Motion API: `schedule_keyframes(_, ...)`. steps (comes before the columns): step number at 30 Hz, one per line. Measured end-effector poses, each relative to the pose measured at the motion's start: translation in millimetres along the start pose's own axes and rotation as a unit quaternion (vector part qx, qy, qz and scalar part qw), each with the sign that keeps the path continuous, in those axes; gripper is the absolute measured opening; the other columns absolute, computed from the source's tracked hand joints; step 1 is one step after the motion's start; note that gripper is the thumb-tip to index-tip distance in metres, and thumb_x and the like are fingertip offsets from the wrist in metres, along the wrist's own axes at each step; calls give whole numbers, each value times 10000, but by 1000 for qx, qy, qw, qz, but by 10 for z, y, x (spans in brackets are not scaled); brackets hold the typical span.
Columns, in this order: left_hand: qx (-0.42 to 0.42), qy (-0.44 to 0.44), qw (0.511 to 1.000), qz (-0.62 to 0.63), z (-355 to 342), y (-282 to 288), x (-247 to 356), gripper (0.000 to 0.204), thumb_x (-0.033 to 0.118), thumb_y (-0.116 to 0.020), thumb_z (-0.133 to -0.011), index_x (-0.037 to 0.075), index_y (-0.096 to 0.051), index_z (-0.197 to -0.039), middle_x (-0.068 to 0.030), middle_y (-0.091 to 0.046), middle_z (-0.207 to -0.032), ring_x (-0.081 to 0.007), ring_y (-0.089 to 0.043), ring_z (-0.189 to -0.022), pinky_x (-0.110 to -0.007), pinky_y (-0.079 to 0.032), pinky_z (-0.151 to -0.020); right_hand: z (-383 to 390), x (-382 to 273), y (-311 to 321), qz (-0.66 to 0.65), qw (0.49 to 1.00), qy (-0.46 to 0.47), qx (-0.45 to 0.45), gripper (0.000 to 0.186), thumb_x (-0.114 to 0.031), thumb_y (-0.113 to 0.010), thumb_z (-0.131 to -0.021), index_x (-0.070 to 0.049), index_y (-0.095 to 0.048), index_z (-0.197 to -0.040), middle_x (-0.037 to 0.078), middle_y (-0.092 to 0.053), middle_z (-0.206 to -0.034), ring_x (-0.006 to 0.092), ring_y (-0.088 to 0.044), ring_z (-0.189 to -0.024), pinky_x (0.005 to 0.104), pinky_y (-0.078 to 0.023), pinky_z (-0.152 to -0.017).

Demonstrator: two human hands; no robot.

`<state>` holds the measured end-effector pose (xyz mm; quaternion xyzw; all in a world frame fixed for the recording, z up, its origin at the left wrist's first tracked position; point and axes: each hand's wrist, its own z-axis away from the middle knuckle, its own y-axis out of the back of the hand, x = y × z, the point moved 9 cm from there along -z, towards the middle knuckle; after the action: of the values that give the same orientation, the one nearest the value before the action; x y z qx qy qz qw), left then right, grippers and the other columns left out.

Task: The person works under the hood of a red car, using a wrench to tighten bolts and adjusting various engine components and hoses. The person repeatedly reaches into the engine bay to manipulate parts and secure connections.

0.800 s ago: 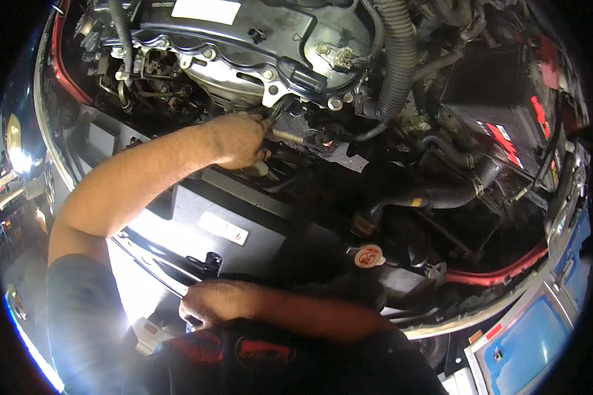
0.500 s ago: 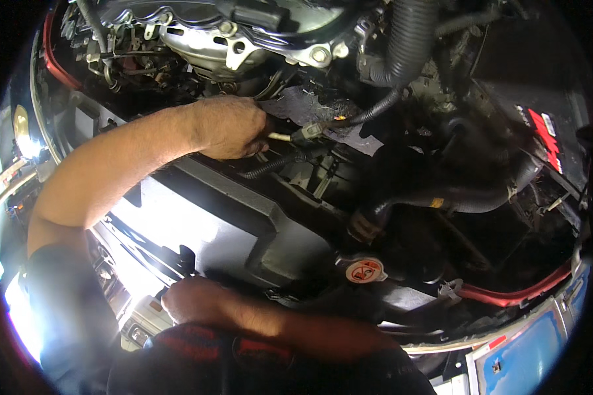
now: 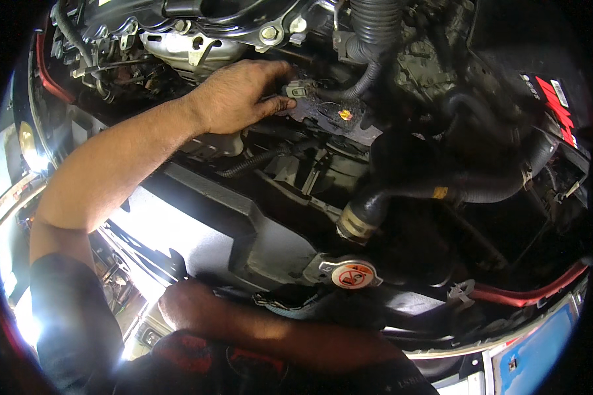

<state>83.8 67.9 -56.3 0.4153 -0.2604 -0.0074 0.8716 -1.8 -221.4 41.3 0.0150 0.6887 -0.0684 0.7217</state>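
Note:
My left hand (image 3: 250, 95) reaches below the silver exhaust shield (image 3: 182, 52), its thumb and forefinger closed on a grey connector (image 3: 297, 90) joined to a corrugated black loom (image 3: 369, 72). A dirty grey plate with an orange spot (image 3: 345, 115) lies beside the connector. My right hand (image 3: 188, 307) is curled at the front edge of the engine bay, near the glossy-lit radiator cover (image 3: 207, 237); what its fingers hold is hidden. The radiator cap (image 3: 352, 275) is to its right.
The engine (image 3: 230, 16) fills the top. A black battery (image 3: 520, 59) with a red label and a curved radiator hose (image 3: 474, 191) are at the right. Red seal strips (image 3: 527, 296) line the bay. A blue panel (image 3: 527, 355) stands at the lower right.
My left hand has moved up and away from the radiator cover, bringing the connector higher. My right hand stays at the front edge. The view has shifted, showing less of the engine top.

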Motion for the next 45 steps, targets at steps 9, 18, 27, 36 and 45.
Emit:
schedule_keyframes(9, 6, 49, 979, 195, -155, -165, -211, 437, 340, -634, -921, -1, -549, -1181, -203, -634, -1102, -301, -602, -1090, -395, -477, -950, 25, 36, 8, -31, 999, 5, 18, 219, -204, -604, -761, -2, -688, -743, 194, -660, -704, 343, -673, -661, 455, -539, -636)
schedule_keyframes(18, 16, -30, 995, 91, -276, -227, -225, 469, 218, -643, -892, 7, -485, -1280, -213, -601, -1162, -320, -585, -1122, -392, -462, -1000, 39, 46, -39, -46, 999, 6, 24, 219, -205, -604, -760, -5, -691, -738, 191, -662, -701, 338, -672, -654, 461, -538, -630)
schedule_keyframes(27, -145, 26, 979, 140, -103, -174, -199, 697, 177, -706, -796, 36, -390, -1401, -198, -511, -1330, -292, -492, -1246, -393, -400, -1057, 27, 30, -44, -62, 997, 14, 36, 219, -206, -605, -759, -8, -693, -733, 187, -664, -699, 333, -671, -647, 468, -536, -623)
schedule_keyframes(36, -72, 38, 946, 313, 50, -47, -184, 707, 208, -712, -859, -43, -332, -1400, -153, -605, -1174, -180, -551, -1122, -320, -389, -1034, 80, 87, 59, -78, 995, 21, 63, 218, -207, -605, -758, -11, -696, -728, 183, -666, -696, 328, -670, -640, 475, -535, -617)
schedule_keyframes(45, -47, 184, 966, 175, 165, 74, -496, 755, 342, -788, -794, -1, -426, -1361, -127, -628, -1200, -215, -568, -1134, -355, -417, -1039, 86, 43, 122, -104, 988, 46, 108, 218, -208, -606, -757, -14, -699, -722, 180, -668, -694, 323, -669, -634, 482, -533, -611)
